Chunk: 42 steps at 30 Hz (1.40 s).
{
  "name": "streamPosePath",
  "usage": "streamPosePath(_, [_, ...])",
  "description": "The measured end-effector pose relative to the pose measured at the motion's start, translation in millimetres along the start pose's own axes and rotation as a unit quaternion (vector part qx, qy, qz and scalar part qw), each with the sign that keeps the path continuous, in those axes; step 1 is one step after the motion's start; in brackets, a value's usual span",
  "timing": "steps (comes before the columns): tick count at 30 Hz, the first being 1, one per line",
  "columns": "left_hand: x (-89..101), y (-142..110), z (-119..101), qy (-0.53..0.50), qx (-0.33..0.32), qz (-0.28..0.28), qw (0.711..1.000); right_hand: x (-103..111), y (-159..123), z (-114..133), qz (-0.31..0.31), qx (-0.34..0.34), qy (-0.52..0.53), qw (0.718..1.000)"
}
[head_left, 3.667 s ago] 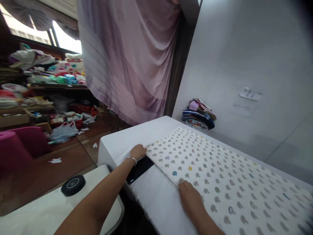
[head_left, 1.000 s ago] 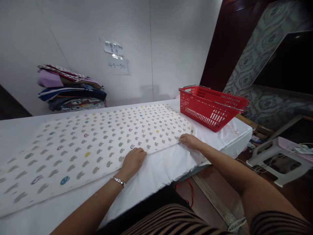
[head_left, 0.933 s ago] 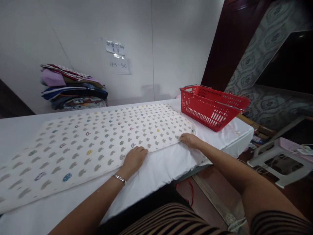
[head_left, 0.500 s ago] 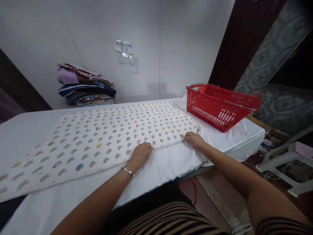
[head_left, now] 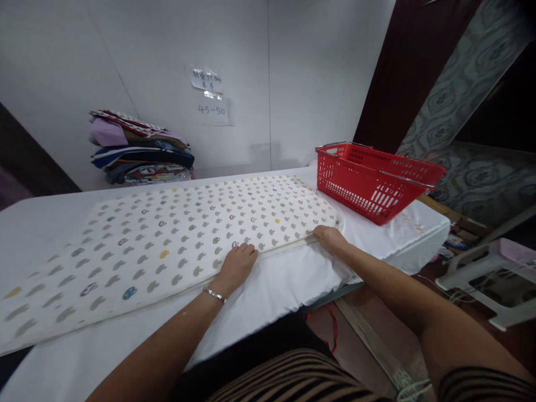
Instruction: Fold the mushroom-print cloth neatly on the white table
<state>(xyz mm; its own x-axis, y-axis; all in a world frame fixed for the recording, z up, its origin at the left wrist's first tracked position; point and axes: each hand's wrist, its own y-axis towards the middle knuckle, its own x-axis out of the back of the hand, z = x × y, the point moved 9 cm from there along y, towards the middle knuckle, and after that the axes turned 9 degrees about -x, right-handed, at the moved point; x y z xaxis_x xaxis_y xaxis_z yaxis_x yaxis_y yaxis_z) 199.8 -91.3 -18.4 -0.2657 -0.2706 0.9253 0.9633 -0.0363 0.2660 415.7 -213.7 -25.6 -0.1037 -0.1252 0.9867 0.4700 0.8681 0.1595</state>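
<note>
A long white cloth (head_left: 201,223) with grey and coloured mushroom prints lies flat over the white-covered table. Its near edge shows more than one layer, so it looks folded. My left hand (head_left: 238,264), below a silver bracelet, closes over the near edge at about the middle; its thumb is hidden. Closer to the cloth's right end, my right hand (head_left: 330,239) pinches the same edge, fingertips on top. The cloth's left end hangs past the table's near side.
A red plastic basket (head_left: 377,190) with metal handles stands on the table's right end. Folded fabrics (head_left: 142,151) are stacked at the back left against the wall, below paper signs (head_left: 214,111). A white stool (head_left: 481,279) is on the floor at right.
The view has shifted slightly. Along the near edge, the cloth's layers show a little more between and beside my hands. Both hands keep about the same places on it.
</note>
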Motion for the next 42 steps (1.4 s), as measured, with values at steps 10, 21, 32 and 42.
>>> streamPosePath(10, [13.9,13.6,25.1,0.008,0.042,-0.040,0.998,14.3,8.3,-2.7,-0.076,0.014,0.059,0.995])
streamPosePath(21, [-5.9,0.3,-3.1,-0.018,-0.004,0.024,1.000,-4.0,-13.8,8.2,0.014,0.099,0.044,0.994])
streamPosePath(32, [-6.4,-8.2,-5.3,-0.095,0.029,0.055,0.993,-5.5,-20.4,5.9,0.043,0.134,0.023,0.990])
streamPosePath(42, [-4.4,-6.0,-8.4,-0.097,0.025,0.075,0.992,-10.7,-16.2,6.7,0.002,0.131,-0.079,0.988])
